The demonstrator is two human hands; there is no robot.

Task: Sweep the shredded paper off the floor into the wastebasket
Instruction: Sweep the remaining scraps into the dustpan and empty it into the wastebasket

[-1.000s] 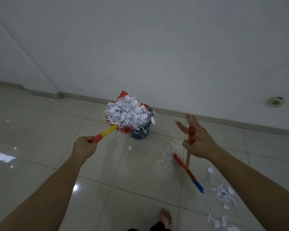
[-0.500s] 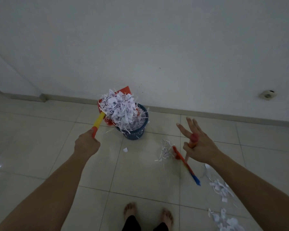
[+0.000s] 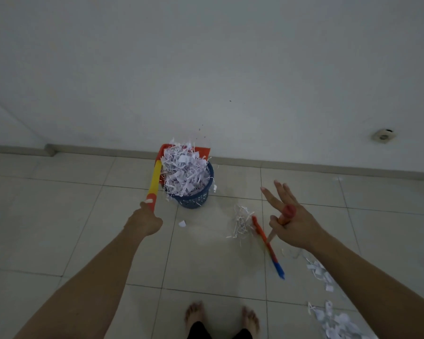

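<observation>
My left hand [image 3: 144, 220] grips the red and yellow handle of an orange dustpan [image 3: 201, 151]. The pan stands tilted over a blue wastebasket [image 3: 195, 198] by the wall. A heap of shredded paper [image 3: 184, 172] spills from the pan into the basket and stands above its rim. My right hand [image 3: 290, 222] holds the red top of a broom handle [image 3: 288, 211] between thumb and palm, with the fingers spread. The broom's orange and blue head [image 3: 267, 245] rests on the tiles beside a small pile of shreds [image 3: 240, 222].
More shredded paper [image 3: 328, 314] lies on the tiles at the lower right, and one scrap [image 3: 182, 223] sits in front of the basket. My bare feet [image 3: 220, 316] stand at the bottom. A white wall with a round socket [image 3: 383, 136] is behind.
My left hand has swung the dustpan handle from slanting to nearly upright, tipping the pan further over the basket. More paper has slid into the basket. The broom has stayed put.
</observation>
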